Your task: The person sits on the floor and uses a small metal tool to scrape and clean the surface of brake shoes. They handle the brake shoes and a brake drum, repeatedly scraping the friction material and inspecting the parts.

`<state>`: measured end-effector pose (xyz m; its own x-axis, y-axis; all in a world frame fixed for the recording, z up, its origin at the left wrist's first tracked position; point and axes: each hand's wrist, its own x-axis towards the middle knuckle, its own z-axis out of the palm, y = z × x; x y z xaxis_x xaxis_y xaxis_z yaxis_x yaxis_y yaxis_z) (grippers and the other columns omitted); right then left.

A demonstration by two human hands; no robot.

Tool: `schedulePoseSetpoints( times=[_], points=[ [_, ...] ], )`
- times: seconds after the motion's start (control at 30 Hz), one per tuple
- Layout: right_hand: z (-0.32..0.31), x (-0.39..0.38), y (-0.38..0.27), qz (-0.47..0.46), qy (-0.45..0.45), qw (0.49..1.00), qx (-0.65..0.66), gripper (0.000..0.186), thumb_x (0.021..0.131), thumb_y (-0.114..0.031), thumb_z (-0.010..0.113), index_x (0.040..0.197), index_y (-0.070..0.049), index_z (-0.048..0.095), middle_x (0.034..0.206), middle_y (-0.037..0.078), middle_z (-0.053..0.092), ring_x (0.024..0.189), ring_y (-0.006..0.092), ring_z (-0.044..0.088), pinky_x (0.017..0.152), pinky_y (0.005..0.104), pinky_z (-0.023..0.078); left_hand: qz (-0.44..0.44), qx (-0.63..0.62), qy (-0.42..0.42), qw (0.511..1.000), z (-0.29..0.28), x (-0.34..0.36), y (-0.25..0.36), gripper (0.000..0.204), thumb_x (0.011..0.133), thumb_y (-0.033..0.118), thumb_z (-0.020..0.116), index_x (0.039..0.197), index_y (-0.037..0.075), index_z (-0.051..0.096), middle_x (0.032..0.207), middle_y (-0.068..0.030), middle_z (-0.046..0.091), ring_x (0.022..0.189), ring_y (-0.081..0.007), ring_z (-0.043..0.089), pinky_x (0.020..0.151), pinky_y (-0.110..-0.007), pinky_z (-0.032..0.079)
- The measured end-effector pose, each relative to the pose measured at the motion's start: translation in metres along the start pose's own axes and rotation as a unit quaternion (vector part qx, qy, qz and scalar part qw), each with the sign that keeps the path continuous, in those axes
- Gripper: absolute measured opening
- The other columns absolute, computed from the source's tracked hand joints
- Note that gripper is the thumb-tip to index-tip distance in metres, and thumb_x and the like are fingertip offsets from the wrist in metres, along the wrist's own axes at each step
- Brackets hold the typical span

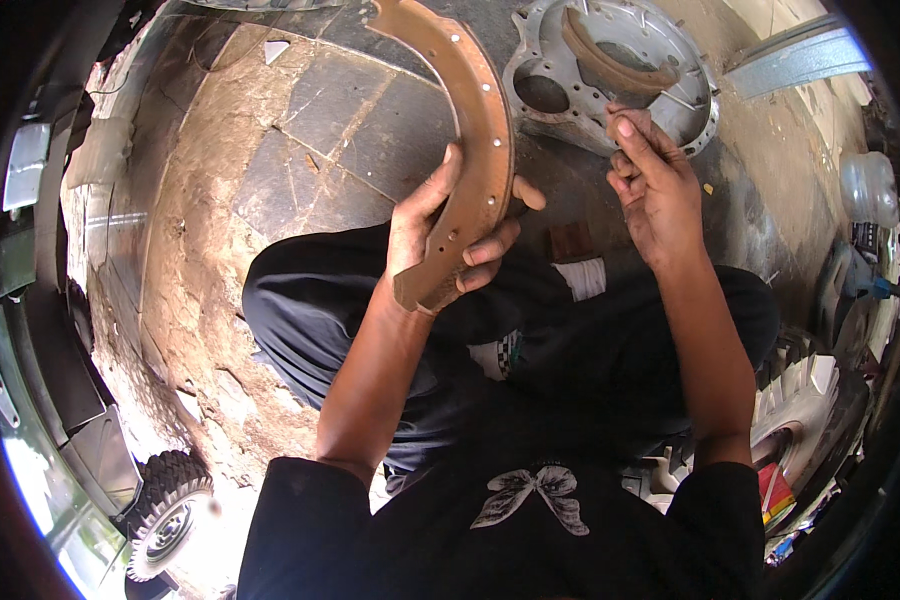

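Observation:
My left hand is wrapped round the lower part of a curved, rusty-brown brake shoe. Light rivet heads dot its lining, and its upper end reaches to the top of the view. Held up to the right, my right hand pinches a small brown piece that looks like folded sandpaper. The two hands are apart. Just beyond my right hand, a round grey metal housing lies on the floor. A second brake shoe rests in it.
I sit cross-legged on a dark tiled floor. A brown block lies by my foot. At the right are a metal channel, a clear plastic jar and a large tyre. A vehicle with a wheel stands at the left.

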<state>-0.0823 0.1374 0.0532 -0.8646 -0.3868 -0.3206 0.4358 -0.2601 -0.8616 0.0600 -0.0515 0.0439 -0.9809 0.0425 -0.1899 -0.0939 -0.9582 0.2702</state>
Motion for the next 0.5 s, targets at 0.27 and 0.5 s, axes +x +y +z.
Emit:
schedulePoseSetpoints(
  times=[0.27, 0.5],
  points=[
    [0.001, 0.000, 0.010, 0.022, 0.012, 0.999, -0.044, 0.025, 0.100, -0.023, 0.073, 0.116, -0.003, 0.072, 0.099, -0.003, 0.068, 0.068, 0.0053, 0.044, 0.063, 0.0239, 0.038, -0.035, -0.050, -0.052, 0.997, -0.005, -0.001, 0.002, 0.060, 0.111, 0.053, 0.036, 0.136, 0.000, 0.053, 0.112, -0.0298, 0.062, 0.054, -0.0116, 0.052, 0.029, -0.021, 0.045],
    [0.002, -0.001, 0.012, 0.016, -0.013, 0.997, -0.074, 0.032, 0.100, -0.026, 0.074, 0.123, -0.003, 0.071, 0.097, -0.003, 0.068, 0.069, 0.0042, 0.048, 0.064, 0.0203, 0.041, -0.054, -0.120, -0.070, 0.989, -0.001, -0.004, 0.004, 0.060, 0.113, 0.048, 0.033, 0.144, -0.002, 0.042, 0.105, -0.0266, 0.055, 0.056, -0.0116, 0.053, 0.028, -0.019, 0.046]
  ],
)
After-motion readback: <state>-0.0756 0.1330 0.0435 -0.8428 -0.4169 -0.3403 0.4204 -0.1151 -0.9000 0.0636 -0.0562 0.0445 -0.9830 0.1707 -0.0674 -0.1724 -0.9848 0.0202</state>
